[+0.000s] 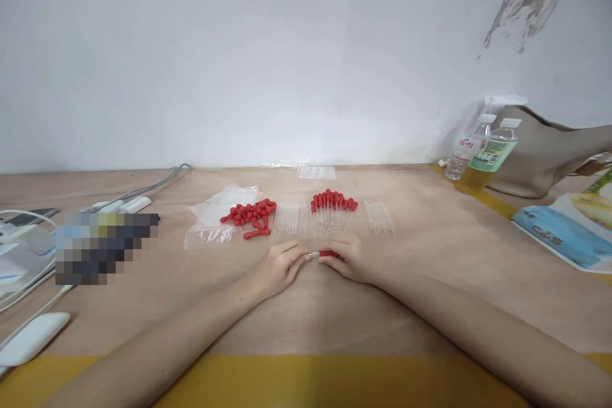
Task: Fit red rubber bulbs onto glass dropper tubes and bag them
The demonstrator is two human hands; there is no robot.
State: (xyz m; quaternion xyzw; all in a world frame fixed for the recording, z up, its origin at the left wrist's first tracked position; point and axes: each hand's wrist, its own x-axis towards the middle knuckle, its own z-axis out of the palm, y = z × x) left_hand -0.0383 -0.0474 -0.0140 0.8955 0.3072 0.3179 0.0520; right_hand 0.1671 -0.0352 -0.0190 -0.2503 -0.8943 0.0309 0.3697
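Note:
Close to the middle of the table, my left hand (283,266) pinches a clear glass dropper tube (313,254), most of it hidden by the fingers. My right hand (351,259) grips a red rubber bulb (327,254) that meets the tube's end; how deep the tube sits inside cannot be seen. Beyond my left hand lies a pile of loose red bulbs (248,213), partly on plastic bags. A row of clear tubes (291,221) is beside it. Droppers with red bulbs (331,207) lie fanned out beyond my right hand, with more clear tubes (379,217) to their right.
Clear plastic bags (210,237) lie at the back left, and another small bag (316,172) is near the wall. Cables and a white mouse-shaped object (36,338) occupy the left. Two bottles (490,156), a grey bag (530,159) and a blue packet (559,236) stand or lie right.

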